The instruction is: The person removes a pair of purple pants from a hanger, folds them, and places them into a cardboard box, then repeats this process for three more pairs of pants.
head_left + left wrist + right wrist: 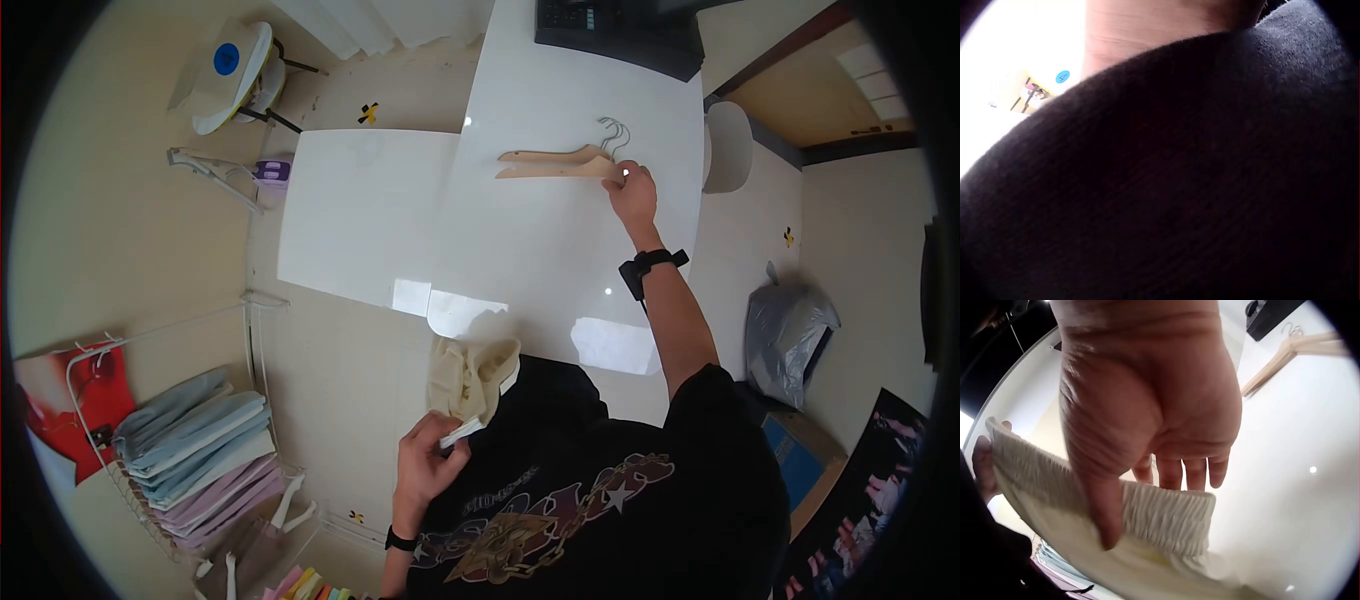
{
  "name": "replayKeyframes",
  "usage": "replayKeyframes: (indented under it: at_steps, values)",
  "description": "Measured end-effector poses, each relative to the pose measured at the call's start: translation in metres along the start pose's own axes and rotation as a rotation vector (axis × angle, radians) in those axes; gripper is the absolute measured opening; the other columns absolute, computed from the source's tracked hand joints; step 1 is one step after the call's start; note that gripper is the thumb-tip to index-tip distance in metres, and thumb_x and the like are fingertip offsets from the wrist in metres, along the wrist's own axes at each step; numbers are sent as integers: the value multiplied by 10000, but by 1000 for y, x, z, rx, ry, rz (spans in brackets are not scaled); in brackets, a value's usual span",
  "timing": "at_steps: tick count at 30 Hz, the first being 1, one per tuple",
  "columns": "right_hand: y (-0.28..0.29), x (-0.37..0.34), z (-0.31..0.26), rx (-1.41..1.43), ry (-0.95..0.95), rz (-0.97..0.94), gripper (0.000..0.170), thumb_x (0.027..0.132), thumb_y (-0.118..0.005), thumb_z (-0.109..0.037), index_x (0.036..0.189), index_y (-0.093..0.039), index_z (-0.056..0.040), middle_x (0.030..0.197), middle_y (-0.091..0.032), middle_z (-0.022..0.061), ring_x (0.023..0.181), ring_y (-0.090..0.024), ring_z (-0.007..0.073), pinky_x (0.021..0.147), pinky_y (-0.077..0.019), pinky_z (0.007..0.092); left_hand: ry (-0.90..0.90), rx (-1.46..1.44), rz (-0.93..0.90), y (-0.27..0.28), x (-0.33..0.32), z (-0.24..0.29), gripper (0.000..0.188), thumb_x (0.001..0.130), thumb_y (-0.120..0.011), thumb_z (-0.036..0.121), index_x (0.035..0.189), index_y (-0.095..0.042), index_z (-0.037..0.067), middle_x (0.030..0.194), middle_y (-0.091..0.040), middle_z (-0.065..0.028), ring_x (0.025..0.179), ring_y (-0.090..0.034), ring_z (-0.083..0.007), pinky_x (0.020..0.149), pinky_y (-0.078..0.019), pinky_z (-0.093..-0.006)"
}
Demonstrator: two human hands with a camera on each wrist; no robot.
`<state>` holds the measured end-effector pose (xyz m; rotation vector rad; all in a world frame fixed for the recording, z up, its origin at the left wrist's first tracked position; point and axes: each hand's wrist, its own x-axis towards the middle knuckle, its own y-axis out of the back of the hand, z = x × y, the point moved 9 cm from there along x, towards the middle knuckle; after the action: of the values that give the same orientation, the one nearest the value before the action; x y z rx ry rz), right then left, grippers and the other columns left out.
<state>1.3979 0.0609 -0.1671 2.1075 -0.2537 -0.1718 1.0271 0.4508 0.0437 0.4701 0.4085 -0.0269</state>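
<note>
Off the near edge of the white table [540,250], by the person's black shirt [560,400], hangs a cream garment [475,372]. Left hand [428,465] pinches its ruched waistband [1166,515]. Right hand [634,195]: head view puts it on the tabletop, fingers curled at the end of the wooden hangers [565,171]; right wrist view puts its thumb across the waistband. Views disagree; from where I stand, I cannot tell which it holds. Left wrist view: mostly dark cloth [1160,187], no help.

Progress, my judgement: early. Garment is in hand and off any hanger; the hangers lie bare on the table. Bringing garment and hanger together appears left.

Farther out: black machine [615,38] on the table's far end; light-blue garments [195,430] beyond its near-left corner; grey plastic bag [785,345] to its right.
</note>
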Motion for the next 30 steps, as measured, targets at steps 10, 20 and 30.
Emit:
replayKeyframes:
  at_steps: [10,20,30]
  values:
    - [-60,45,18,-72,-24,-58,504,802,-925,-201,1255,-728,-98,1188,-707,151,1108,-698,373,902,-628,481,49,15,-3,-17,10,34,249,837,-747,32,1082,-703,8,922,-693,-122,709,-651,-229,636,-515,-317]
    - [-4,-96,-105,514,285,-971,803,773,-933,-242,1491,-601,-106,1427,-619,148,1297,-570,332,1075,-518,429,-12,38,-114,-14,24,47,270,781,-710,56,1048,-700,16,894,-673,-118,648,-638,-251,589,-509,-336]
    - [22,-317,-116,424,700,-1068,401,768,-799,-32,1163,-799,-97,1024,-674,101,937,-694,297,804,-558,430,-107,82,-209,13,-19,49,283,750,-704,37,1033,-689,37,935,-687,-114,704,-666,-252,626,-538,-328]
